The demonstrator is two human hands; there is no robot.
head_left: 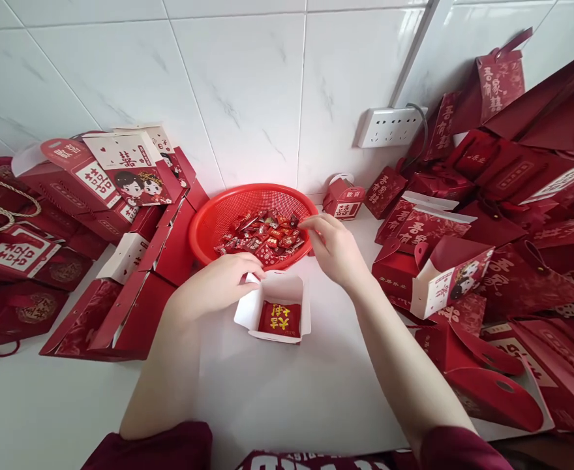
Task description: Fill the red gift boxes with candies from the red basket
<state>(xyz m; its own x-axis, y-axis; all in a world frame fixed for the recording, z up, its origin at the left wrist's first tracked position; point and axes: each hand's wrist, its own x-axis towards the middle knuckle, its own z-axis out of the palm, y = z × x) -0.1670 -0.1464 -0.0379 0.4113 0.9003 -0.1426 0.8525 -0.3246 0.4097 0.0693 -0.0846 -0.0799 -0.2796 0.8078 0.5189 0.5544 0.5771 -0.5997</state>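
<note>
A small open box [305,307], white inside, stands on the white table with a red packet with yellow characters [280,318] in it. My left hand [226,281] is at the box's upper left corner, fingers bent together against the flap; what they hold, if anything, is hidden. Behind the box sits a red plastic basket [203,225] with many red wrapped candies [267,238]. My right hand [333,245] is over the basket's right rim, its fingers bent toward the candies, and nothing can be made out between the fingertips.
Stacks of red gift boxes [115,189] stand at the left. Many red boxes and bags [502,261] crowd the right side. One small closed red box [344,199] is by the tiled wall, below a white power strip [389,127].
</note>
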